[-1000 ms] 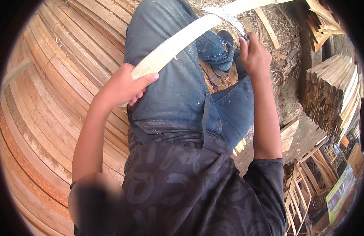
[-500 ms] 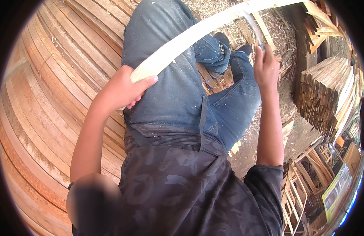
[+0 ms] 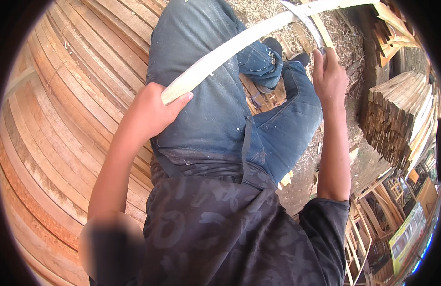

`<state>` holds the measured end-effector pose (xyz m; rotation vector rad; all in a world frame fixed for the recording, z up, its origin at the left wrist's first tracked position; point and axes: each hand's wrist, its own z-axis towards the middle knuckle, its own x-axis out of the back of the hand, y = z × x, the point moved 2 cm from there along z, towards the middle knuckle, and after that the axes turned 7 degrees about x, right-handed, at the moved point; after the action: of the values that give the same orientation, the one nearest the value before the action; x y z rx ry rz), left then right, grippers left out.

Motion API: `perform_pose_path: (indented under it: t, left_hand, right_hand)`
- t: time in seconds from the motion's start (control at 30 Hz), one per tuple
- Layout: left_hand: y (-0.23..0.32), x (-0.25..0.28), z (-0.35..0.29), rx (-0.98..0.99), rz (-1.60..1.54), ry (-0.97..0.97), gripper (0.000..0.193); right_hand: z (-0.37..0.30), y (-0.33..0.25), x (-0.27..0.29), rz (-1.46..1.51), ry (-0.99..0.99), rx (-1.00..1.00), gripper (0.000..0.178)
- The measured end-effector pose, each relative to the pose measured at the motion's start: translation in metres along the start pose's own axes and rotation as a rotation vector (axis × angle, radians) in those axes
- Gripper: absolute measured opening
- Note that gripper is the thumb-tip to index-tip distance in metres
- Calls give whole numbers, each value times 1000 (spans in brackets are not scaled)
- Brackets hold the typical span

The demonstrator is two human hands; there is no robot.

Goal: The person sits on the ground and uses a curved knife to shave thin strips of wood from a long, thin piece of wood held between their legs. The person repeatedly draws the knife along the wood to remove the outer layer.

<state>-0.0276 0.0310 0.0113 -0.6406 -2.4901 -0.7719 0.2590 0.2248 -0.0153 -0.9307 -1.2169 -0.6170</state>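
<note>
A long pale wooden strip (image 3: 230,46) runs from my lap toward the far right, over my bent leg in blue jeans (image 3: 201,109). Its near end is in my left hand (image 3: 151,110), thumb lying along the top and fingers wrapped around it. My right hand (image 3: 330,76) is closed around the handle of a long, narrow-bladed knife (image 3: 310,26); most of the handle is hidden in the fist. The metal blade crosses the strip near its far half, its tip reaching the upper edge of the picture. Whether the edge touches the wood I cannot tell.
Rows of sawn boards (image 3: 63,109) spread out on my left. Wood shavings (image 3: 347,62) litter the ground ahead. A stack of thin slats (image 3: 397,114) stands at the right, with wooden frames (image 3: 361,233) and a yellow-edged banner (image 3: 406,238) nearer.
My right hand has shifted a little to the right and farther away; the blurred blade now shows sharply across the strip. My left hand keeps its grip, with the strip moved slightly right.
</note>
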Motion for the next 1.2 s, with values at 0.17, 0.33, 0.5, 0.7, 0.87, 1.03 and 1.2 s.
perform_pose_path:
  t: [0.17, 0.33, 0.5, 0.7, 0.87, 1.03, 1.2]
  left_hand:
    - [6, -14, -13, -48, 206, 235, 47]
    - [11, -14, -13, -61, 193, 234, 48]
    - [7, -16, -11, -47, 183, 251, 47]
    - [9, -14, -13, -62, 137, 226, 45]
    - [8, -17, -10, -57, 181, 271, 46]
    - [5, -14, -18, -78, 181, 280, 45]
    - [7, -15, -10, -65, 178, 245, 45]
  right_hand:
    - [-16, -28, 6, -13, -84, 139, 29]
    - [2, 7, 15, -179, -45, 152, 30]
    - [-17, -44, 12, -37, -188, 179, 29]
    - [3, 17, 10, -177, -18, 173, 26]
    - [-17, -38, 10, -45, -262, 160, 28]
    - [9, 12, 2, -201, -19, 169, 26]
    - [-3, -29, 1, -32, -226, 32, 28]
